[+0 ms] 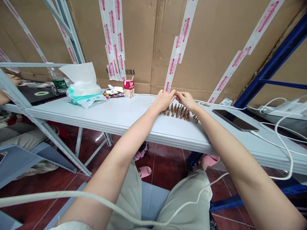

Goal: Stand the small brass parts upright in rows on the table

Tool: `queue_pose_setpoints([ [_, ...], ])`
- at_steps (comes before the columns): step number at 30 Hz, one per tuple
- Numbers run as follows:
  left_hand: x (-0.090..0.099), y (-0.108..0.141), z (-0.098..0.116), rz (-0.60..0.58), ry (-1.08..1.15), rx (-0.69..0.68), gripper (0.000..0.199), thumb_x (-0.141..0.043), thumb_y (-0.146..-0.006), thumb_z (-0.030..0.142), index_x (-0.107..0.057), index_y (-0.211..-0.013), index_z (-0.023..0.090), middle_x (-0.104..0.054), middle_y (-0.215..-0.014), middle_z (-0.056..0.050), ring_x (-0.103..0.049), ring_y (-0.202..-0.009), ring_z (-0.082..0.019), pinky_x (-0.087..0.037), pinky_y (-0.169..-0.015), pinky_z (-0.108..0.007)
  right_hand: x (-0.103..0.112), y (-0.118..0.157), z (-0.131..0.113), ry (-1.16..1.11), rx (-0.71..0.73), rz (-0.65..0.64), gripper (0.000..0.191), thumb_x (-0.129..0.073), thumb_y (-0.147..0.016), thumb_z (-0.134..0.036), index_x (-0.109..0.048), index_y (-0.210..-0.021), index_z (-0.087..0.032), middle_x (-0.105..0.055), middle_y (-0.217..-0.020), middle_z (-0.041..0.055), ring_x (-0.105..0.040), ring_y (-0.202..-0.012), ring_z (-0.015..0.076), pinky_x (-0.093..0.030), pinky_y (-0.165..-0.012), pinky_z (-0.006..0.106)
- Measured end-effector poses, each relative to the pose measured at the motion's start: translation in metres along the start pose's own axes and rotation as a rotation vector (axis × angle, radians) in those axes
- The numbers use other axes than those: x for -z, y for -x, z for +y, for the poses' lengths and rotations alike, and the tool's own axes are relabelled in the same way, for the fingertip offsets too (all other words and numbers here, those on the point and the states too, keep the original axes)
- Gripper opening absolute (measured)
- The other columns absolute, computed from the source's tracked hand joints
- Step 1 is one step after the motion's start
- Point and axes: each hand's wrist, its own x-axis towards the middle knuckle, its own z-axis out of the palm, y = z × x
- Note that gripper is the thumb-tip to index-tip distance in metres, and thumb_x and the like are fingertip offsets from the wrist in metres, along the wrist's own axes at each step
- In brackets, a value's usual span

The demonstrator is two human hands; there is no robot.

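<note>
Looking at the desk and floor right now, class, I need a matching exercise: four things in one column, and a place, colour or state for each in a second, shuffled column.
Column one
1. Phone
2. Drink carton
3. Brass-coloured pieces
4. Slippers

Column two
A. Pink, on the red floor
B. Standing grouped close to both hands (left, right)
C. Flat, dark screen facing up
D. Red-topped, with a straw

Right pairs: 1-C, 2-D, 3-B, 4-A
</note>
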Motion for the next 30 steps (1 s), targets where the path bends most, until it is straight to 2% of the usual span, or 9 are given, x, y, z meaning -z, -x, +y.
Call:
queue_pose_setpoints([
  [8,-0.002,-0.002,-0.002,-0.008,0.004,0.011,0.037,-0.018,-0.093,0.032,-0.048,-0.101,0.013,-0.063,-0.082,-0.011,-0.058,-0.085,-0.021,-0.028,-0.083,-0.033,-0.001,0.001,-0.005,-0.015,-0.051,0.05,0.046,-0.037,-0.08,-0.058,-0.038,-0.055,-0.019,-0.035,-0.046,-0.0022,-0.033,-0.046,0.0097,-0.026,-0.047,0.025],
  [17,-0.002,-0.002,-0.002,0.012,-0.022,0.004,0.029,-0.024,-0.093,0.027,-0.049,-0.1,0.013,-0.063,-0.079,-0.008,-0.058,-0.081,-0.02,-0.029,-0.081,-0.032,0.003,0.0,-0.002,-0.056,-0.088,0.049,0.043,-0.038,-0.083,-0.052,-0.039,-0.056,-0.019,-0.034,-0.045,-0.0031,-0.033,-0.044,0.0091,-0.027,-0.045,0.024],
  [22,0.0,0.0,-0.002,0.002,0.028,-0.012,0.029,-0.026,-0.092,0.028,-0.05,-0.102,0.015,-0.062,-0.081,-0.008,-0.058,-0.08,-0.019,-0.03,-0.078,-0.031,0.002,0.003,-0.008,-0.122,-0.09,-0.027,0.04,-0.039,-0.082,-0.052,-0.047,-0.065,-0.017,-0.047,-0.056,-0.0005,-0.039,-0.046,0.0077,-0.032,-0.046,0.022],
  [26,0.002,0.001,-0.002,0.0,0.057,-0.005,0.03,-0.027,-0.092,0.03,-0.052,-0.102,0.017,-0.063,-0.082,-0.006,-0.057,-0.08,-0.018,-0.032,-0.077,-0.03,0.005,0.003,-0.009,-0.244,-0.066,-0.07,0.035,-0.051,-0.076,-0.051,-0.053,-0.075,-0.016,-0.055,-0.071,0.0015,-0.045,-0.049,0.0067,-0.036,-0.046,0.021],
  [30,0.005,-0.001,-0.007,0.069,0.143,0.066,0.029,-0.032,-0.091,0.029,-0.059,-0.095,0.019,-0.064,-0.087,-0.005,-0.055,-0.085,-0.018,-0.034,-0.077,-0.029,0.011,0.004,-0.007,-0.3,-0.094,-0.059,0.033,-0.064,-0.067,-0.046,-0.055,-0.073,-0.014,-0.058,-0.07,0.0025,-0.046,-0.051,0.0062,-0.038,-0.048,0.022],
])
